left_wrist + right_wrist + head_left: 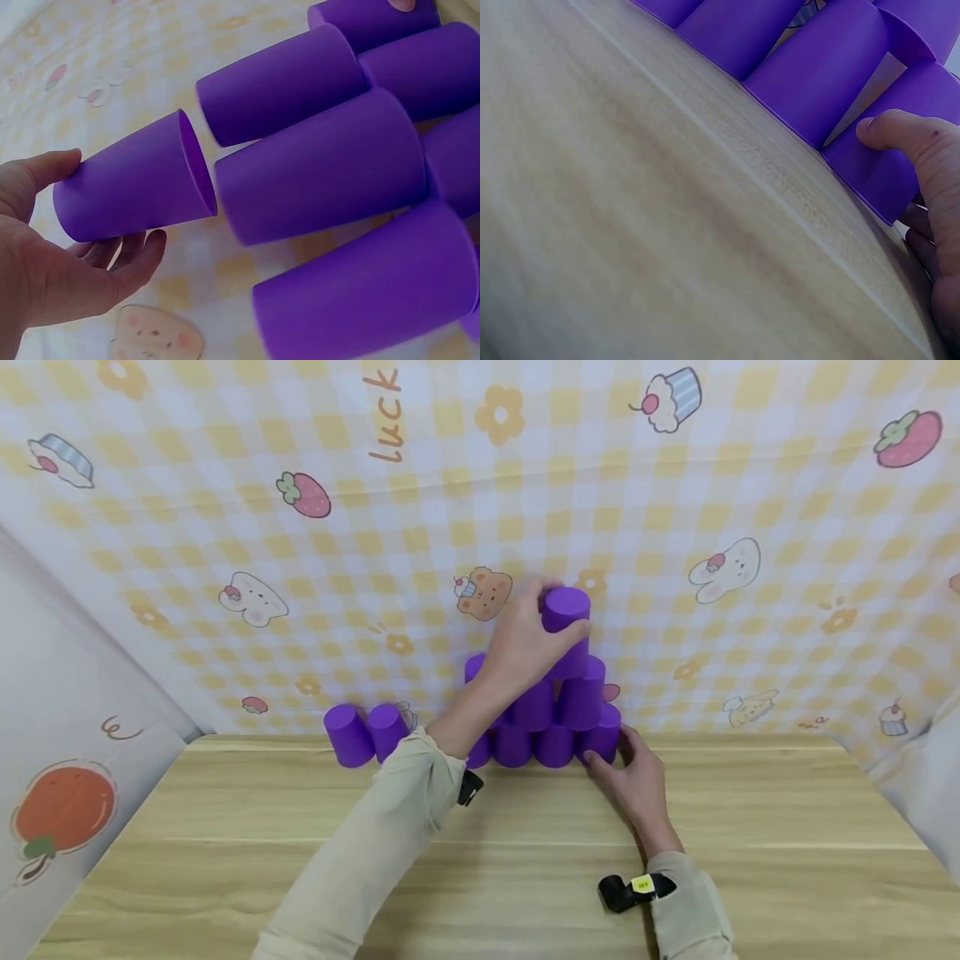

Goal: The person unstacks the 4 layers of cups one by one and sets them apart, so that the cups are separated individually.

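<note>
My left hand (521, 643) holds an upside-down purple cup (567, 603) above a stack of purple cups. In the left wrist view, thumb and fingers grip that cup (131, 180) near its base, and a small gap separates its rim from the second-row cups (322, 176). Three cups (582, 693) make up the second row, partly hidden by my left arm. Beneath them stands a bottom row of several inverted cups (553, 746). At its right end, my right hand (639, 781) grips the last cup (874, 176), the thumb on its front side.
Two more inverted purple cups (349, 737) stand on the wooden table (750, 827) left of the stack. A yellow-checked cloth (420, 543) with printed figures covers the wall right behind the cups. Black wrist cameras (618, 893) are strapped to both arms.
</note>
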A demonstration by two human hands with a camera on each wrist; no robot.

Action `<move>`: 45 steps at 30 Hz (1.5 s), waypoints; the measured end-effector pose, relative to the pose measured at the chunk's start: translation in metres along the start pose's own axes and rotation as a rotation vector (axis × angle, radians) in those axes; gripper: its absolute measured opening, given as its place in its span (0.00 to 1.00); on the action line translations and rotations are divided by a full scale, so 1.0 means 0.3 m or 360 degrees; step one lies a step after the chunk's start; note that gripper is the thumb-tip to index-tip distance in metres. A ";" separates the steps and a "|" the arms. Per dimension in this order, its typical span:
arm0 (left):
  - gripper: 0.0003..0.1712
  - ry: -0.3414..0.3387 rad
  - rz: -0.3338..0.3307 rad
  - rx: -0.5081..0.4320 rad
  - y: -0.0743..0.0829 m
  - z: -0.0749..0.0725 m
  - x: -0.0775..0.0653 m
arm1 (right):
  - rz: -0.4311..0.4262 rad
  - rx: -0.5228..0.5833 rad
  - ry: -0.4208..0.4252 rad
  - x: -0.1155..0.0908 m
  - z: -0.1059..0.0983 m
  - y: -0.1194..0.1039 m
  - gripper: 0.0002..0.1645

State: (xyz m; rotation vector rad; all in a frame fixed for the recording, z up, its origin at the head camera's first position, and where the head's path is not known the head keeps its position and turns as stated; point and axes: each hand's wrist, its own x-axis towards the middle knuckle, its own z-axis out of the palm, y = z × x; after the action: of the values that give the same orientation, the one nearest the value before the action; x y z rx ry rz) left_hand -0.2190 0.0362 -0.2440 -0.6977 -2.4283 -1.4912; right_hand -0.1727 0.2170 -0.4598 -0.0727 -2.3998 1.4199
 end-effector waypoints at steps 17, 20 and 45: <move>0.30 0.0203 0.0075 -0.0212 -0.015 -0.351 -0.134 | 0.0031 -0.0031 0.0001 -0.002 -0.001 -0.003 0.37; 0.32 0.0281 0.0004 -0.0137 -0.060 -0.412 -0.159 | 0.0036 -0.0027 0.0008 0.000 -0.002 0.001 0.38; 0.25 0.0610 -0.0558 0.0259 -0.335 -0.736 -0.410 | 0.0025 -0.0054 0.0023 0.003 0.004 -0.005 0.38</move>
State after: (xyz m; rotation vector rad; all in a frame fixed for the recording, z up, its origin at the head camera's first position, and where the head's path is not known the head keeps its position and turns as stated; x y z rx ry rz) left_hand -0.1771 -0.2313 -0.2698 0.0525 -2.4064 -1.3607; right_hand -0.1738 0.2154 -0.4589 -0.1103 -2.4172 1.3812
